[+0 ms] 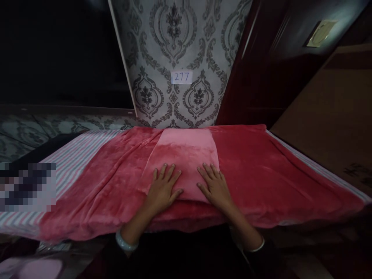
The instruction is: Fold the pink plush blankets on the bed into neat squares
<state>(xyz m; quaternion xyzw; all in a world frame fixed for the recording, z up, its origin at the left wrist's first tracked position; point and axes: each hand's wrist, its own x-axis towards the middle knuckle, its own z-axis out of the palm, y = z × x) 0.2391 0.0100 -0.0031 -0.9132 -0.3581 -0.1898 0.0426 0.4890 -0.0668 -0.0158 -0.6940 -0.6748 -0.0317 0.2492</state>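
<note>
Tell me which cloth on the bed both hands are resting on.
The lighter pink folded cloth in the middle; left hand and right hand lie flat on it. The darker red blanket and striped sheet lie beneath.

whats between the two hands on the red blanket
Only a bare strip of the folded pink cloth, seen in the head view. The left hand and right hand lie flat on it, apart, atop the red blanket.

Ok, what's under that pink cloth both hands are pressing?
The red blanket shows around it, spread over a striped sheet. Anything else beneath the pink cloth is hidden.
</note>
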